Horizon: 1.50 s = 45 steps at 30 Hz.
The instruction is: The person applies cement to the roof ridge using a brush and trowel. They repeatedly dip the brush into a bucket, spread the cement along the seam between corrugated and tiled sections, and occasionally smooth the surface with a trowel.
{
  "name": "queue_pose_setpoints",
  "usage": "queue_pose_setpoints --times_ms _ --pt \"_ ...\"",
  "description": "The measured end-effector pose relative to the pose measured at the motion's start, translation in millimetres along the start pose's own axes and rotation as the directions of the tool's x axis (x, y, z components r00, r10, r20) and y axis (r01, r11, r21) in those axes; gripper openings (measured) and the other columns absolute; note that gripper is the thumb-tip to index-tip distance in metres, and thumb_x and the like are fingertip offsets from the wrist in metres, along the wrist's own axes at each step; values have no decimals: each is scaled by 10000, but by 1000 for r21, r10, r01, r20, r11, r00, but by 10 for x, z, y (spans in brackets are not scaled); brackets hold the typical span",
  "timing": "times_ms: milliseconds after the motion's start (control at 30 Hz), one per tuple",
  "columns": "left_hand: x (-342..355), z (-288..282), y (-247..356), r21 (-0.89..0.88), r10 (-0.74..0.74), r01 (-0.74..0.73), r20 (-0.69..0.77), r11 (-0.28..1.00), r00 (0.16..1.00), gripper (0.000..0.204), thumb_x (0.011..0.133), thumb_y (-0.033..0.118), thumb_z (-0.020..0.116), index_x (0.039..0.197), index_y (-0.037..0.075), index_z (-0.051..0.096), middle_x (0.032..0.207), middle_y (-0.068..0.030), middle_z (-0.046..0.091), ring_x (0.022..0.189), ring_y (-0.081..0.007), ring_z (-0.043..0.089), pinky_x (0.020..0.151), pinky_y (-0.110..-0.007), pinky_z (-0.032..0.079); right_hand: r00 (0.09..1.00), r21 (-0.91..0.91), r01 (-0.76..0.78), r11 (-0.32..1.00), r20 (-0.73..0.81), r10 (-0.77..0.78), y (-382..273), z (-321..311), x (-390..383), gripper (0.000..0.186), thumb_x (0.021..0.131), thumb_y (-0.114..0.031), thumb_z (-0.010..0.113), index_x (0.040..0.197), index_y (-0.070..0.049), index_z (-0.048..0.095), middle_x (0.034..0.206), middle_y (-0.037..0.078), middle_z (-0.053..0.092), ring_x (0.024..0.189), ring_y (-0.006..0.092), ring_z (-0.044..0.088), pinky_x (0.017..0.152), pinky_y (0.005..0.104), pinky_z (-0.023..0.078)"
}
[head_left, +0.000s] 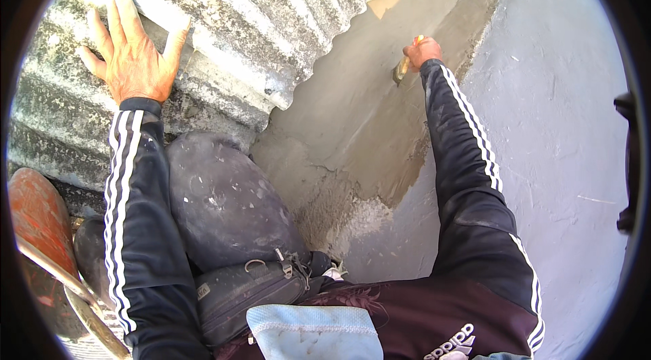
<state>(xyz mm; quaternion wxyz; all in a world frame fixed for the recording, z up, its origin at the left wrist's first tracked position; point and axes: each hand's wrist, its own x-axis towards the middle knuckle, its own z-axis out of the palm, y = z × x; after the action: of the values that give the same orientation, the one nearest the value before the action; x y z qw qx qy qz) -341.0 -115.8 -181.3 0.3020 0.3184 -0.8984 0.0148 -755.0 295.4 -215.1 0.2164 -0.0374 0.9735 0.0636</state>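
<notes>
My left hand (134,65) lies with fingers spread on the weathered, pale corrugated roofing sheet (254,17) at the upper left. Ahead and to the right, my right hand (423,52) is closed round the yellowish handle of a paintbrush (401,70). The brush's dark bristles point down and meet the wet-looking band of grey mortar (386,136). This band runs diagonally between the sheet's wavy edge and the smooth grey surface on the right. Near me its finish is rougher and crumbly.
My bent knee (227,197), in dusty dark trousers, is beside the sheet's edge. A dark waist bag (254,292) hangs at my lap. Lower left are a worn orange-red rounded object (42,214) and wooden sticks (88,316). A smooth grey surface (549,150) spreads across the right.
</notes>
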Motion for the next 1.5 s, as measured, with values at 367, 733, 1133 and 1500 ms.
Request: queue_pose_setpoints --times_ms 367,733,1133,1500 --pt "-8 -5 1 -33 -11 11 -8 999 1000 1131 878 818 585 1698 155 176 1733 -82 284 1620 -358 119 1213 -744 27 993 -248 27 968 117 3 -97 156 -108 383 824 -232 745 1144 -23 748 1009 174 782 924 293 775 874 382 624" --pt "-5 -5 5 -40 10 -12 -32 999 999 1129 875 823 584 1700 173 172 1734 -84 283 1621 -360 117 1213 -745 41 975 97 -183 978 -106 193 201 -20 263 365 801 -229 761 1080 5 750 1038 186 786 1005 312 771 913 406 605" --pt "-8 5 4 -45 9 -10 -25 999 1000 1090 900 813 570 1698 175 191 1731 -104 273 1623 -362 99 1219 -727 23 949 -510 292 809 53 -309 -13 -141 -51 355 935 -212 630 1271 -164 733 1241 184 735 1198 336 690 1023 435 561" --pt "7 -11 26 -19 -10 10 -16 1000 1000 1137 869 837 576 1698 167 178 1735 -91 278 1626 -356 103 1236 -715 10 667 141 26 990 735 -122 -522 765 -1045 250 803 -52 801 971 56 650 831 257 741 639 338 758 551 414 659"
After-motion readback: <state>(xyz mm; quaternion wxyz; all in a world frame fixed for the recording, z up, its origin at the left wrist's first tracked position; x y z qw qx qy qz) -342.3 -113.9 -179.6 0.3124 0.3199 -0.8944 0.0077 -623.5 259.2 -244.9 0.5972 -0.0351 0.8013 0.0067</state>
